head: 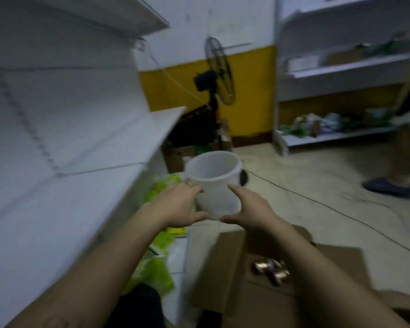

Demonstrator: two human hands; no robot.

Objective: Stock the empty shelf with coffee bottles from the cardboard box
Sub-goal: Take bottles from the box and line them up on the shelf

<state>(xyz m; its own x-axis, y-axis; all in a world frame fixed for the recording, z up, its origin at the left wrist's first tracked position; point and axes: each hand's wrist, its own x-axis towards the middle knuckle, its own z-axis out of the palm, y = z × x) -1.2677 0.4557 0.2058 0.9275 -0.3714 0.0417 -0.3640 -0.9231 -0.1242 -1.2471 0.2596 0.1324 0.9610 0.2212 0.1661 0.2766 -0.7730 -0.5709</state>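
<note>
The frame is blurred by motion. The open cardboard box [225, 263] lies low in the middle, and a few copper-capped coffee bottles [271, 271] show inside it. The empty white shelf [85, 147] fills the left side. Both arms reach forward over the box. My left hand [180, 204] and my right hand [249, 209] are spread with fingers apart on either side of a white plastic bucket [214, 183] that stands upright beyond the box. Whether the palms touch the bucket I cannot tell. Neither hand has a bottle in it.
Yellow-green packets [161, 252] lie on the floor between shelf and box. A black standing fan [219, 74] is at the back wall. A second shelf unit [341, 74] with goods stands at the right. A cable [329, 207] crosses the floor, and a person's foot [388, 185] is at right.
</note>
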